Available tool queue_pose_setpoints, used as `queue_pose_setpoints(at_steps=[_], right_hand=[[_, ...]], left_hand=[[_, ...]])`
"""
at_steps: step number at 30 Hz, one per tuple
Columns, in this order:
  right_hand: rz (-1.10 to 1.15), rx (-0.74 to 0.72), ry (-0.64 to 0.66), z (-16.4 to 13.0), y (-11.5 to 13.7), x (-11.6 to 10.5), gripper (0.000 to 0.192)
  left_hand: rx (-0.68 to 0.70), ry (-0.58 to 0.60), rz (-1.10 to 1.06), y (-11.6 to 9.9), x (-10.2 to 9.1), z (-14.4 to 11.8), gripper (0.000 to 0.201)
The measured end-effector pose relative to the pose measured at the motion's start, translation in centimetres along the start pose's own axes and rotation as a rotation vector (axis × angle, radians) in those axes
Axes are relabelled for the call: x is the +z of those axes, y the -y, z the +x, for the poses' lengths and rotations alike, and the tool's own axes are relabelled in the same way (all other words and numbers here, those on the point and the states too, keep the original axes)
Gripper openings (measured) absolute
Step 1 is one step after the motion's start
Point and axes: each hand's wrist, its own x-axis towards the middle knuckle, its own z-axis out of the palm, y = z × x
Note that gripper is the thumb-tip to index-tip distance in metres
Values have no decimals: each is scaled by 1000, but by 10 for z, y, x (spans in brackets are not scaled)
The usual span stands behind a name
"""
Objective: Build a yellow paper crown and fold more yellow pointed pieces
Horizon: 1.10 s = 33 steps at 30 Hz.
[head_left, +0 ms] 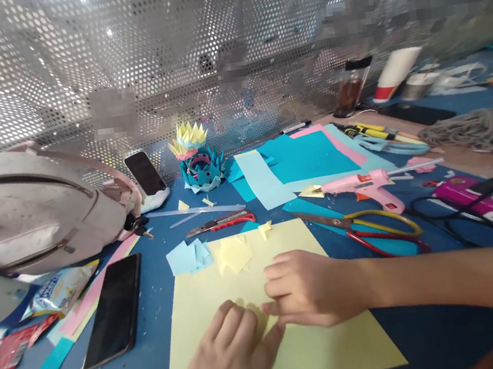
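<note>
We are pressing our left hand [233, 356] flat, palm down and fingers spread narrowly, on the near middle of the large pale-yellow sheet of paper [305, 352] lying on the blue tabletop [152, 294]. Just right of it, our right hand [308, 288] is curling over the same sheet, its fingertips [274, 309] meeting the left hand's at what looks like a small fold or piece; we cannot tell whether anything is actually pinched between them.

We are judging the sheet light, thin and limp: it will crease readily, slide on the smooth top unless pinned, and tear if pulled hard. The best hold is a flat press near the working point, with a fingertip pinch at an edge or corner.

The sheet is lying flat, slightly skewed, its long axis running away from us, from the near edge below both hands to the far edge beyond the right hand's knuckles.

Left of the left hand, a black phone [113, 311] is lying face up. Beyond both hands, small light-blue and yellow paper squares [210, 254] are sitting at the sheet's far corner. Beyond the right hand, yellow-and-red-handled scissors [370, 225] and a pink glue gun [365, 186] are resting well clear.
</note>
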Motion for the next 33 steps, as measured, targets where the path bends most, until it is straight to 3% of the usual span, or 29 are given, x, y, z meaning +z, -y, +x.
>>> queue_pose_setpoints(at_steps=[5, 8, 10, 13, 19, 26, 28, 33], right_hand=[[-51, 57, 10, -3, 9, -2, 21], [-69, 106, 33, -16, 16, -7, 22], [-60, 135, 64, -27, 21, -13, 22], [-39, 166, 118, -40, 25, -23, 22], [-17, 184, 127, -44, 20, -30, 14], [-85, 296, 164, -17, 13, -10, 52], [-77, 291, 195, -11, 13, -7, 51], [-8, 311, 192, -6, 11, -11, 23]], left_hand=[[13, 36, 5, 0, -2, -2, 40], [-9, 27, -27, -3, 6, -7, 43], [-65, -41, -39, -5, 16, -13, 47], [-72, -24, -50, -7, 24, -20, 45], [-125, 74, -192, -4, 9, -8, 37], [-472, 204, -542, -2, 7, 14, 30], [-527, 203, -566, -1, 10, 17, 21], [-616, 198, -618, 0, 12, 25, 12]])
